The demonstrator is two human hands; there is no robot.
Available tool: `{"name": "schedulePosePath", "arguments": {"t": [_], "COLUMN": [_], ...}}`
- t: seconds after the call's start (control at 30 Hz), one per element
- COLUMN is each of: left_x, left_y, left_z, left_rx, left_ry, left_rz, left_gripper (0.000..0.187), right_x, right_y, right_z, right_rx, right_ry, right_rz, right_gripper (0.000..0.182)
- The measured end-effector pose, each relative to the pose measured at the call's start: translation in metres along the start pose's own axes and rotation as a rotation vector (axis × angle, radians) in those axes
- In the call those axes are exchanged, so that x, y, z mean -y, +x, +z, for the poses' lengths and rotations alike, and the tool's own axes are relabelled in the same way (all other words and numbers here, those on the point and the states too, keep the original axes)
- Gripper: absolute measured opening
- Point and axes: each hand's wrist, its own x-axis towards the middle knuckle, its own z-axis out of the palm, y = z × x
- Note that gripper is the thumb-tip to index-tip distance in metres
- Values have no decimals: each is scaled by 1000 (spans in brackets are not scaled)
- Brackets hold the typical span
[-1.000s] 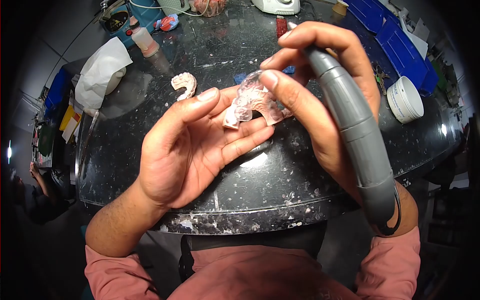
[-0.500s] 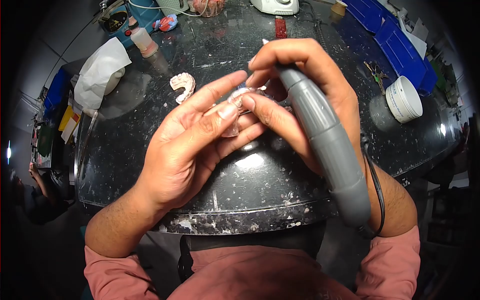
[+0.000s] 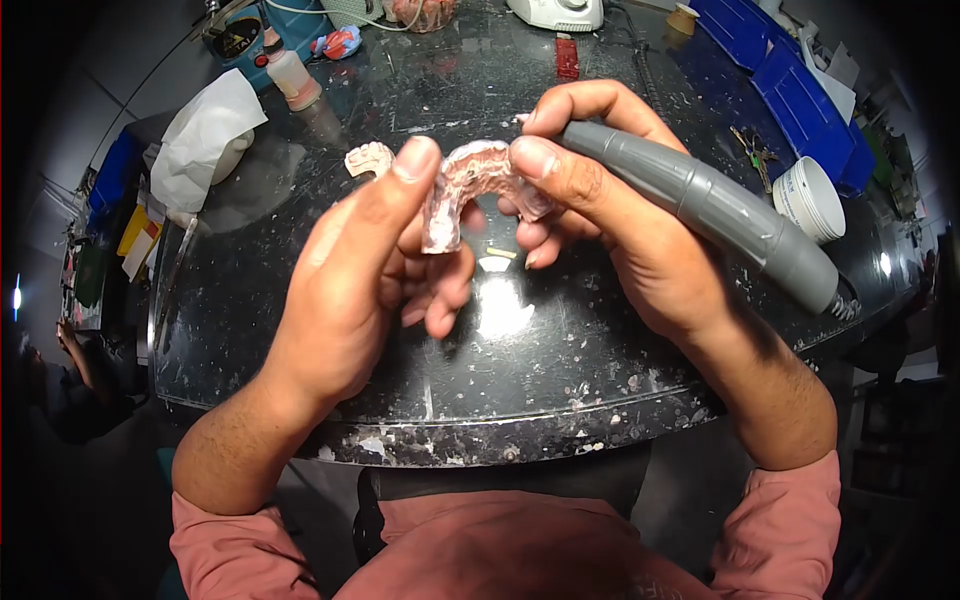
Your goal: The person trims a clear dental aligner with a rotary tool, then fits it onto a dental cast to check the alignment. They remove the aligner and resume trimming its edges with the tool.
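Note:
A clear, U-shaped dental splint (image 3: 441,218) is held up between my two hands, its open side toward me. My left hand (image 3: 350,270) pinches its left arm, thumb on top and fingers curled beneath. At the right arm, the thumb of my right hand (image 3: 650,235) presses on it. A grey rotary handpiece (image 3: 700,190) also rests in my right hand, lying across the back of the thumb, tip pointing left and cord end at the right. Beyond my left thumb, a plaster dental model (image 3: 368,158) lies on the table, partly hidden.
The black worktable (image 3: 560,370) is speckled with white. A white tub (image 3: 808,200) and keys (image 3: 753,148) lie right, near blue trays (image 3: 800,100). A bottle (image 3: 292,75) and a white-covered object (image 3: 208,135) stand left. A white machine (image 3: 558,12) sits at the back.
The splint has been turned and raised so its whole arch shows. The handpiece has swung from steep to more level, its rear end now farther right. My left thumb points further upward.

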Motion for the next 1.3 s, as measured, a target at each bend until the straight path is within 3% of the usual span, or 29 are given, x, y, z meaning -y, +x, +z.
{"name": "schedulePosePath", "arguments": {"t": [0.17,0.23,0.43,0.57,0.63,0.73,0.83,0.9,0.97,1.0,1.03,1.13,1.2,1.3], "left_x": [2,3,-4,12,17,23,21,19,26,29,28,14,14,22], "left_y": [2,2,-3,2,3,8,8,6,5,3,2,-4,-4,-1], "left_z": [-4,-9,-9,-4,0,-8,-10,-9,-11,-11,-9,0,0,-4], "left_rx": [8,119,108,194,149,211,262,431,492,496,498,421,412,441], "left_ry": [45,78,-45,-246,-145,-176,-310,-465,-529,-546,-564,-399,-378,-527], "left_rz": [23,63,-1,97,206,193,64,-71,-121,-93,-65,-95,-121,-113], "left_gripper": [46,49,49,48,52,66,79,81,75,71,67,63,65,66], "right_x": [-1,-1,0,0,6,17,0,-2,-2,-2,-14,-12,-12,-12], "right_y": [-4,-4,-5,-6,-7,-9,1,6,6,3,6,2,11,12], "right_z": [6,6,8,11,9,10,-5,-7,-4,-1,7,3,-1,-5], "right_rx": [52,56,57,-50,-48,-97,-126,-47,130,136,67,108,182,208], "right_ry": [64,122,83,145,94,-285,-560,-628,-593,-568,-346,-455,-542,-586], "right_rz": [132,193,95,87,108,98,-454,-781,-883,-899,-957,-894,-1109,-1097], "right_gripper": [25,23,21,22,24,24,38,43,42,42,28,26,43,45]}}
